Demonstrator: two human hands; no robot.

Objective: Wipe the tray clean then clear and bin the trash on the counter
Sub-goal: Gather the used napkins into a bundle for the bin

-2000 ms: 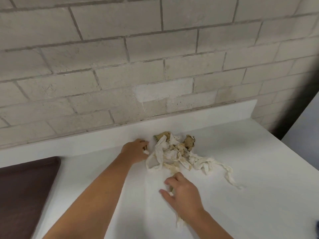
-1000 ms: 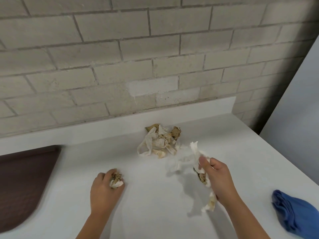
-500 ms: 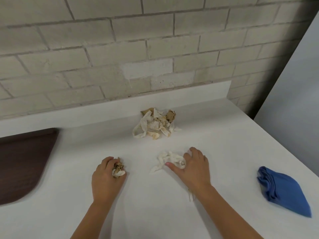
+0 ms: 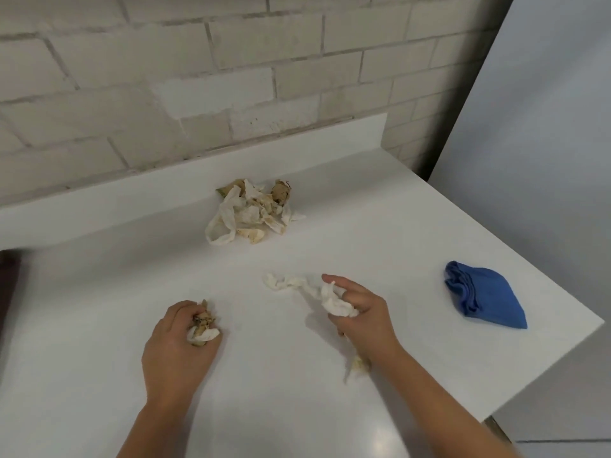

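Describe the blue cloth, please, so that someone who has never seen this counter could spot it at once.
Take the white counter below the brick wall and go to its right end. There, right of the right hand, lies the cloth, on its own. It alone is blue and folded; the pile by the wall and the paper in that hand are crumpled and pale.
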